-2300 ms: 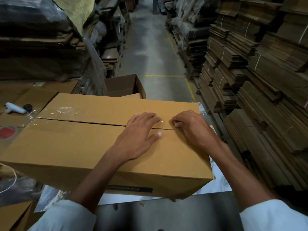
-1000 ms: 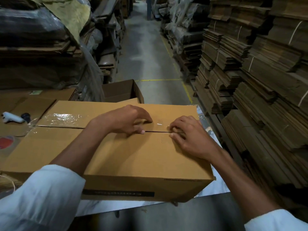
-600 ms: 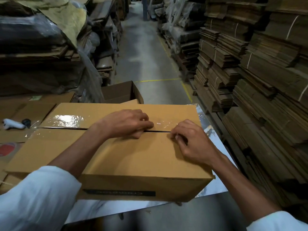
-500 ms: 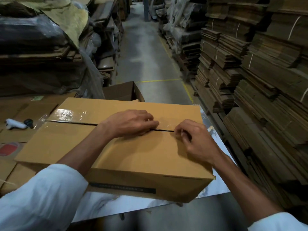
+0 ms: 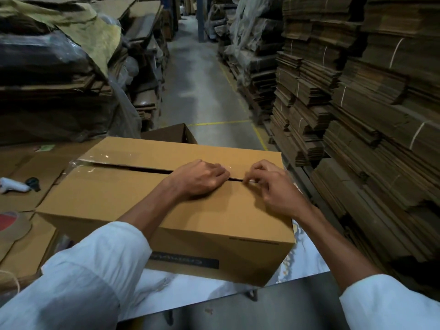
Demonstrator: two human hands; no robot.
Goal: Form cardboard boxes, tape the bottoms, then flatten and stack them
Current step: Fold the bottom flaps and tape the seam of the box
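- room: flat cardboard stacks [image 5: 357, 103] stand close on the box's right side, wrapped piles to the box's left, and an aisle floor [image 5: 202, 91] runs away behind the box; there is little elbow room on the right
- table [image 5: 307, 258]: pale glossy top under the box, bare strip showing at the box's near right corner; looks slick, so i judge the box could slide if pushed
- box [image 5: 214, 222]: formed, sits on the table, long axis left to right across the person's front
- open box [image 5: 166, 135]: just behind the box, not in the way
- seam [image 5: 133, 169]: runs along the box's long axis on its top face, gaping toward the box's left end
- left hand [image 5: 198, 181]: on the seam near the box's middle, fingers curled under, tips hidden; can't tell if it holds anything
- right hand [image 5: 276, 189]: just beside it toward the box's right end, thumb and finger seem to pinch the tape at the seam
- clear tape [image 5: 95, 160]: shiny strip over the seam; the next move likely runs along it
- tape gun [image 5: 13, 185]: well left of the box, nearer the left hand
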